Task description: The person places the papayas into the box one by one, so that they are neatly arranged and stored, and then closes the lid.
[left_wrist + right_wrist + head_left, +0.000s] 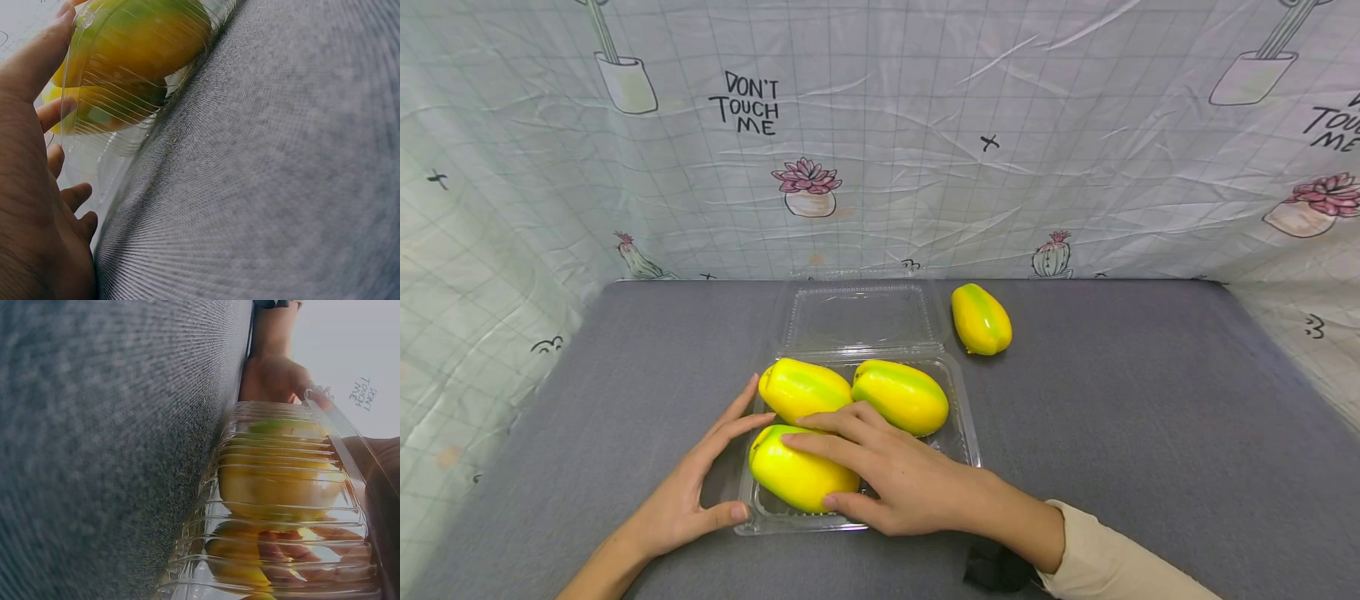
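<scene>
Three yellow-green papayas sit in a clear plastic clamshell box (964,412): a back-left papaya (801,387), a back-right papaya (904,398) and a near papaya (801,473). My right hand (910,479) reaches over the box and holds the near papaya, with the thumb at its front side and fingers across its top. My left hand (681,492) spans the box's left side. Its thumb touches the front-left corner, and its fingers stretch toward the back-left papaya. In the left wrist view, the left hand (31,187) has its thumb against the clear rim.
The box's transparent lid (861,317) lies folded back behind it. Another papaya (981,319) rests on the grey tabletop (1112,417), right of the lid. A printed curtain (910,100) stands along the back and sides.
</scene>
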Motion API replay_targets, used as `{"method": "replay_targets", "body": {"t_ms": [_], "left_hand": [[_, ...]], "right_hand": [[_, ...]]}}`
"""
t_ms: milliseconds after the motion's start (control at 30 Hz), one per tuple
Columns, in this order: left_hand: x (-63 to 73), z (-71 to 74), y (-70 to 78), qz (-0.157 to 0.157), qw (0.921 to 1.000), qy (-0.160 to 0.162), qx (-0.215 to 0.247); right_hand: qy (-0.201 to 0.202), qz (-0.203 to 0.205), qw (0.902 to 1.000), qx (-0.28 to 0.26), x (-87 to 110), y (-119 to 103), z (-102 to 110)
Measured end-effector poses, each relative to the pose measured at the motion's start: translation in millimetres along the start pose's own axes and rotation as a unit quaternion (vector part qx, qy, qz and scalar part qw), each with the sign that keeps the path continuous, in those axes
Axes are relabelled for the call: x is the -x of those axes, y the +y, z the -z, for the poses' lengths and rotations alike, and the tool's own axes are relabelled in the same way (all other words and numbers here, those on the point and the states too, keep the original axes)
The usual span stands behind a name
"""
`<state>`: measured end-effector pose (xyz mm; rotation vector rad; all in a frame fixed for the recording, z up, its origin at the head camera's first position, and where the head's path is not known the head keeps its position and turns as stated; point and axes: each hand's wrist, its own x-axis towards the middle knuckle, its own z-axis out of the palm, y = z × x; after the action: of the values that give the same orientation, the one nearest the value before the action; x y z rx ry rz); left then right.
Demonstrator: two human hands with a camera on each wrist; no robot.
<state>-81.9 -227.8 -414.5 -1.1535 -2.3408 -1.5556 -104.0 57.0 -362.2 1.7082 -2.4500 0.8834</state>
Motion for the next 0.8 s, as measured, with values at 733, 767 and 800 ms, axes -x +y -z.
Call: {"method": "replay_targets", "body": {"t_ms": [733,767,800], "left_hand": [[0.2,-0.7,0.7,-0.001,1.0000,0.000,0.005],[0.2,-0.7,0.8,0.000,1.0000,0.000,0.004],[0.3,-0.7,0.8,0.002,1.0000,0.000,0.003]], "right_hand": [[0.021,0.007,0.9996,0.018,1.3,-3.7,14.5],[0.028,0.011,0.9994,0.018,1.2,-3.7,17.0],[0.037,0.016,0.9991,0.016,1.3,-3.6,19.7]]}}
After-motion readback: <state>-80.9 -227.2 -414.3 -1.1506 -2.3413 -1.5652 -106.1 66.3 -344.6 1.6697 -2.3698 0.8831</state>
